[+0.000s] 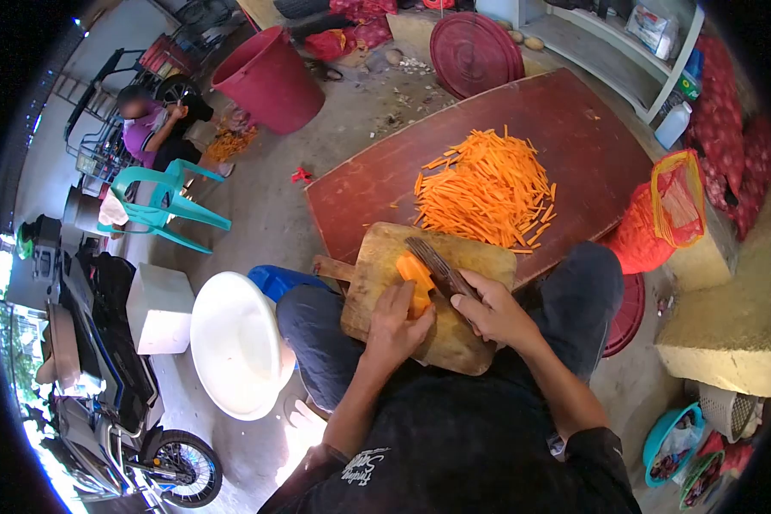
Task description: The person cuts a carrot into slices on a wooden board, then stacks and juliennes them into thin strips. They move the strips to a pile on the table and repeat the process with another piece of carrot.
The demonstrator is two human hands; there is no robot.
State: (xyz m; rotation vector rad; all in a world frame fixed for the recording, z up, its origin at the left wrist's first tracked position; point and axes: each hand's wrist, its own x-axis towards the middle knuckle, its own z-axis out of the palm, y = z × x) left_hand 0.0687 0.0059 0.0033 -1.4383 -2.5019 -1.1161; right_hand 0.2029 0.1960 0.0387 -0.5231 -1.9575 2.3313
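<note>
Two-handed, pressed the orange carrot piece point(415, 274) down on the wooden chopping board point(373, 274) under the bent fingers of the left grip point(395, 321), and clasped the dark knife point(431, 263) in the closed right grip point(494, 310), with the blade slanted just beside the carrot piece; could not tell whether in contact. Had the board over the lap, at the near edge of the reddish bench point(595, 128). Saw a heap of carrot sticks point(488, 190) on that bench beyond the board, a red mesh bag point(647, 231) to the right, and a white basin point(236, 347) beside the left knee. Farther back, noticed a person point(150, 133) near a turquoise chair point(170, 199).
</note>
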